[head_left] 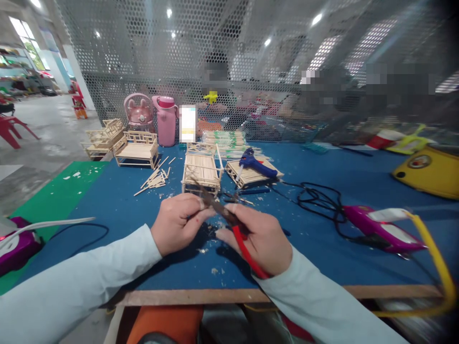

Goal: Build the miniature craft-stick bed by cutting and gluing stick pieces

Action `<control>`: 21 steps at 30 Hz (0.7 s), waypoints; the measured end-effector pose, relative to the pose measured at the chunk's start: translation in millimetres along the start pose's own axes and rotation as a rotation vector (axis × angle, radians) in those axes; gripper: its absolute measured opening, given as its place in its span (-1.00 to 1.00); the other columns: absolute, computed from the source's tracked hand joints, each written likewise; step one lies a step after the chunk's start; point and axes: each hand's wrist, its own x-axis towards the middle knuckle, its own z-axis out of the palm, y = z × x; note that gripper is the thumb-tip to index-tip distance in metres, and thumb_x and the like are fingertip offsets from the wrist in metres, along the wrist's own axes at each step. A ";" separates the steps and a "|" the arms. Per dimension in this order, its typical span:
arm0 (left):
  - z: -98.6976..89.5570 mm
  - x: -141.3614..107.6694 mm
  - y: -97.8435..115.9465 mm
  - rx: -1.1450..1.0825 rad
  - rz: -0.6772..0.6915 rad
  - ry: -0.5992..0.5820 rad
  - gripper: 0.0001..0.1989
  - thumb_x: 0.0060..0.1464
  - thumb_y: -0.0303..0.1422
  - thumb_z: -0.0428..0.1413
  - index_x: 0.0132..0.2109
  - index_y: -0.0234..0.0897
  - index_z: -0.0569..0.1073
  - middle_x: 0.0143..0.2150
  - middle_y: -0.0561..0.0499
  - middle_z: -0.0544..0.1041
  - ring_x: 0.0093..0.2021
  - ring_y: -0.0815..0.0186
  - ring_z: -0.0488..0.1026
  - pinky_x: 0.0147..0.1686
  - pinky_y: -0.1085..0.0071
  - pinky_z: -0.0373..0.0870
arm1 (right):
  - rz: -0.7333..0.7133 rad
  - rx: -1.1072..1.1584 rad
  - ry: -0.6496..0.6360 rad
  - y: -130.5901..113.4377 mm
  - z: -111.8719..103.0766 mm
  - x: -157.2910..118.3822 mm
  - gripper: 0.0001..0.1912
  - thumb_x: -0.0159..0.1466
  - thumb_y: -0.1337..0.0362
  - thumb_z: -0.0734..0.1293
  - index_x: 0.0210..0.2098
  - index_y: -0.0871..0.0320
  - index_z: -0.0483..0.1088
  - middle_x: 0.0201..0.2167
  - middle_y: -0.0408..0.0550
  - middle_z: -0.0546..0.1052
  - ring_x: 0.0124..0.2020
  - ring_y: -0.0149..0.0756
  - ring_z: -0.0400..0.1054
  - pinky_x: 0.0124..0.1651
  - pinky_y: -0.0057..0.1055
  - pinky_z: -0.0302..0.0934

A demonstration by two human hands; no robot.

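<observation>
My right hand (263,236) is wrapped round a red-handled tool with dark metal jaws (218,206), pointing away and to the left. The jaws are blurred, so I cannot tell whether they are pliers or scissors. Fingers pinched, my left hand (181,222) is closed beside those jaws; whatever it holds is too small or hidden to name. Just beyond both hands stands a small chair-like frame of pale sticks (202,167). To its right, a blue glue gun (260,165) lies on a flat stick panel (238,176). Loose cut sticks (156,179) are scattered to the left.
Miniature stick benches (136,150) stand at the back left, near a pink bottle (167,122). Bundled sticks (225,141) lie by the perforated metal screen (143,52). A black cable (315,200) coils toward a purple power strip (383,229) at right. Scraps dot the blue tabletop (125,210).
</observation>
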 end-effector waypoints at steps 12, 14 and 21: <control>6.5 -3.2 -6.0 -0.057 -0.154 -0.114 -0.80 0.12 -0.36 0.03 -0.39 -0.31 0.51 -0.46 0.01 0.55 -0.44 0.44 0.45 -0.38 0.54 0.35 | 0.595 -0.318 -0.119 52.5 -83.3 -68.3 -0.69 0.04 0.08 0.37 -0.22 -0.05 0.33 -0.51 -0.05 0.54 -0.60 -0.23 0.43 -0.61 -0.39 0.20; 7.4 -3.7 -6.5 -0.058 -0.148 -0.126 -0.78 0.13 -0.37 0.01 -0.38 -0.31 0.51 -0.45 0.01 0.55 -0.44 0.43 0.44 -0.37 0.53 0.35 | 0.640 -0.347 -0.112 71.3 -99.7 -83.8 -0.78 0.03 0.09 0.36 -0.30 -0.10 0.38 -0.55 -0.09 0.53 -0.62 -0.27 0.42 -0.64 -0.41 0.13; 9.5 -6.7 -0.9 -0.161 -0.177 -0.144 -0.79 0.12 -0.36 0.01 -0.32 -0.30 0.53 -0.45 0.00 0.55 -0.44 0.42 0.44 -0.37 0.53 0.35 | 0.502 -0.019 -0.023 51.8 -79.8 -75.9 -0.63 0.09 0.11 0.34 -0.09 -0.03 0.34 -0.41 -0.05 0.55 -0.47 -0.22 0.45 -0.49 -0.36 0.33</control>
